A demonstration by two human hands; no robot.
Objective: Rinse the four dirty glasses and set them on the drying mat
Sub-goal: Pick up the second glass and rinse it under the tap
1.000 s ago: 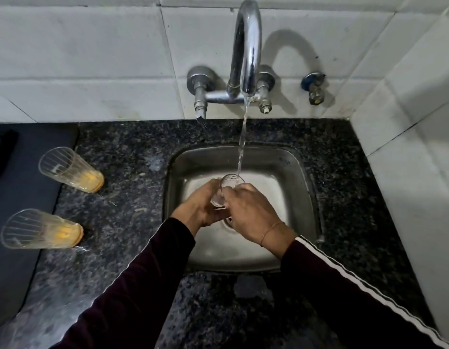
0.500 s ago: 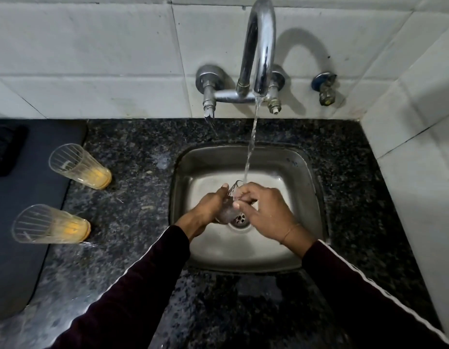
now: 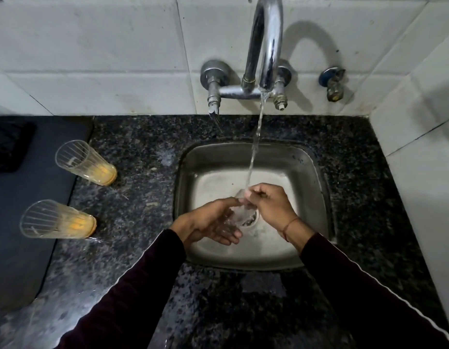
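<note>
A clear glass (image 3: 241, 213) lies tilted over the drain of the steel sink (image 3: 316, 177), under the water stream (image 3: 255, 144). My right hand (image 3: 272, 206) pinches the glass near its rim. Under the glass lies my left hand (image 3: 212, 224), palm up, fingers stretched out and touching it. Two ribbed glasses with orange residue in the bottom stand on the granite counter at the left, one farther back (image 3: 86, 162) and one nearer (image 3: 56, 220), both at the edge of the dark drying mat (image 3: 17, 248).
The chrome tap (image 3: 266, 46) runs from the tiled wall above the sink. A small valve (image 3: 333, 84) sticks out of the wall to its right. A black object (image 3: 9, 144) lies at the back of the mat. A tiled side wall closes the right.
The glass has gone from upright under the stream to tilted low over the drain. My left hand has loosened from a grip to an open palm beneath it.
</note>
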